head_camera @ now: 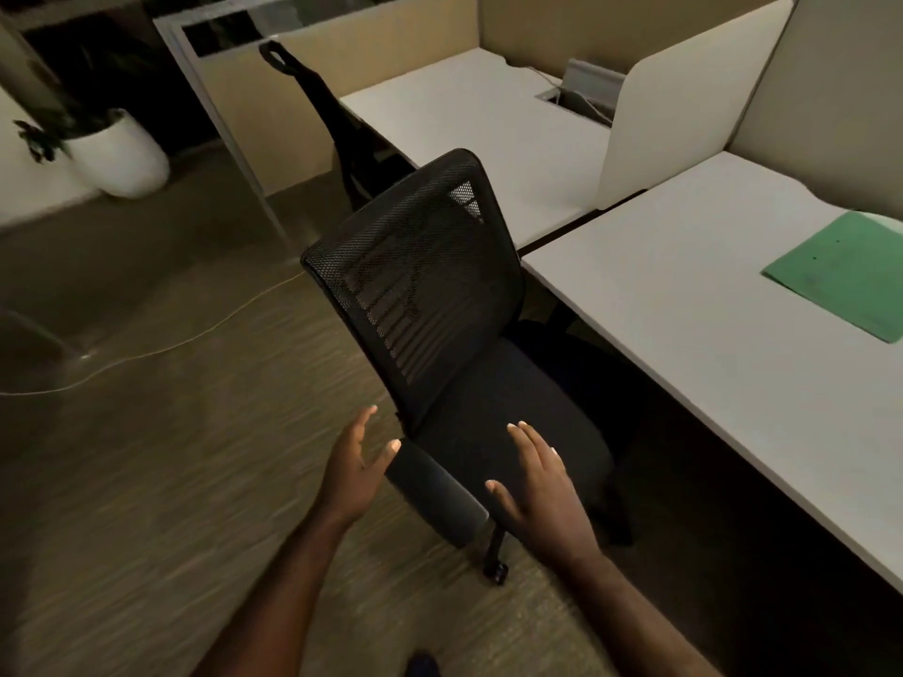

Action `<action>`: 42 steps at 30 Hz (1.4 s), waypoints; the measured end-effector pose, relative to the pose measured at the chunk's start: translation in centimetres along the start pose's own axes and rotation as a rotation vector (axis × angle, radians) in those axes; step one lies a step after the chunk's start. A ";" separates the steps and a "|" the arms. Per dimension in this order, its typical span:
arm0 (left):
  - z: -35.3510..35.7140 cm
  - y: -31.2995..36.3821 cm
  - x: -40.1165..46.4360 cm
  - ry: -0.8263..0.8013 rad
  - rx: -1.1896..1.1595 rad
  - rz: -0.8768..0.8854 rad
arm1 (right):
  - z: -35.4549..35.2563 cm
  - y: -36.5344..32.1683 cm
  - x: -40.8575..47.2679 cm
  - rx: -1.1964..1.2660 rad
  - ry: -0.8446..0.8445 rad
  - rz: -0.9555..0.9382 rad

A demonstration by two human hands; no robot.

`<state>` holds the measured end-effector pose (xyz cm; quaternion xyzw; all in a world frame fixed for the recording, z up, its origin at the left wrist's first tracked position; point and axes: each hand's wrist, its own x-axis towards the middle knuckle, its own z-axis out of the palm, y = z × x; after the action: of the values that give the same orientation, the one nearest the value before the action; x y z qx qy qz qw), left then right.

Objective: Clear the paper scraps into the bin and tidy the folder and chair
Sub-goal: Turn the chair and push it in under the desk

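Looking down, you've got both hands spread open and holding nothing: left hand (359, 464) just left of the chair's (440, 305) near armrest (436, 495), thumb about touching its end, right hand (540, 491) hovering over the armrest and seat. The chair sits angled, seat partly under the desk (684, 305). The green folder (843, 271) lies closed on the desk, far right.

We see a black mesh-backed office chair (420, 285) with a dark padded seat standing on the carpet, turned sideways and partly tucked beside the white desk (684, 305). A flat green paper folder (840, 273) lies closed on that desk's far right.
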<state>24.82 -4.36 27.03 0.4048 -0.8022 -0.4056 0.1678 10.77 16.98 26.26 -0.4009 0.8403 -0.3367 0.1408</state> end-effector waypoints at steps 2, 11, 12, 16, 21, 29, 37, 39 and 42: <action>1.1 -3.0 0.7 -0.006 -0.055 -0.104 | 3.4 -0.4 1.0 0.027 -0.037 0.036; 9.2 -16.4 3.6 -0.214 -0.385 -0.586 | 17.0 2.2 6.5 0.009 -0.283 0.317; 9.9 -17.7 3.6 -0.228 -0.446 -0.658 | 18.2 2.7 7.2 -0.015 -0.313 0.340; 12.5 -20.7 4.2 -0.275 -0.752 -0.854 | 22.5 4.6 10.1 -0.106 -0.478 0.384; 14.8 -20.9 6.6 -0.263 -0.968 -0.923 | 25.9 5.5 12.9 -0.193 -0.562 0.393; 14.6 -21.2 7.6 -0.329 -0.992 -0.985 | 26.7 5.1 13.4 -0.212 -0.491 0.434; 15.0 -21.9 7.1 -0.306 -0.978 -0.958 | 26.6 5.2 12.7 -0.209 -0.477 0.428; 15.3 -22.0 6.8 -0.313 -0.972 -0.971 | 26.5 5.2 12.4 -0.221 -0.493 0.431; 15.7 -22.1 6.0 -0.310 -0.973 -0.977 | 26.3 5.5 11.7 -0.245 -0.499 0.420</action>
<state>23.09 -8.61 -0.39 0.5351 -0.2709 -0.8000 0.0123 13.42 -1.46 3.56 -0.3031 0.8783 -0.0885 0.3591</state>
